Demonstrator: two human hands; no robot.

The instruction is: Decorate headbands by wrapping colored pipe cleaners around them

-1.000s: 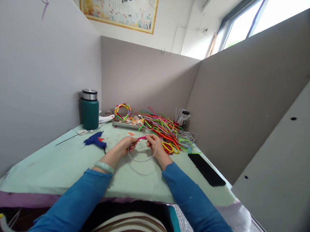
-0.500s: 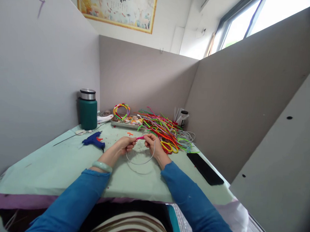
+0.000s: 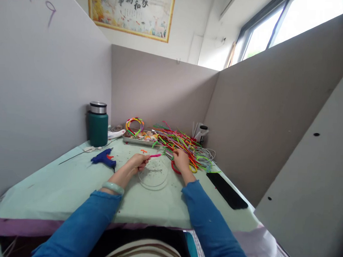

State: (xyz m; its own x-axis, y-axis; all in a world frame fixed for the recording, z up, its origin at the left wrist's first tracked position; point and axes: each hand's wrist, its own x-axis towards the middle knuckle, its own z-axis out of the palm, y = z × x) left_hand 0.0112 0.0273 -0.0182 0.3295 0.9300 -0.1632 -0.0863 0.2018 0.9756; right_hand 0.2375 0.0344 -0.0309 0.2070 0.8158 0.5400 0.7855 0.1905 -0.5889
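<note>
My left hand (image 3: pixel 139 163) pinches a bright pink fuzzy pipe cleaner (image 3: pixel 155 155) attached to a thin pale wire loop (image 3: pixel 152 189). The loop hangs below the pink piece, close to the table. To the right, my right hand (image 3: pixel 181 161) is at the near edge of the pipe cleaner pile, its fingers curled over what look like scissors. A red handle loop (image 3: pixel 173 167) shows under that hand, and grey blades (image 3: pixel 168 154) point out to its left. The hand hides the exact grip.
A heap of coloured pipe cleaners (image 3: pixel 177 136) lies at the back right beside coiled grey wire (image 3: pixel 209 152). Behind are a metal tray (image 3: pixel 139 141) and a colourful hoop (image 3: pixel 135 121). A blue glue gun (image 3: pixel 104 158) and green flask (image 3: pixel 98 126) stand left; a black phone (image 3: pixel 227 191) lies right.
My right hand has let go of the pink pipe cleaner and moved right to the scissors by the pile. My left hand still holds the pink piece, whose right end is now free.
</note>
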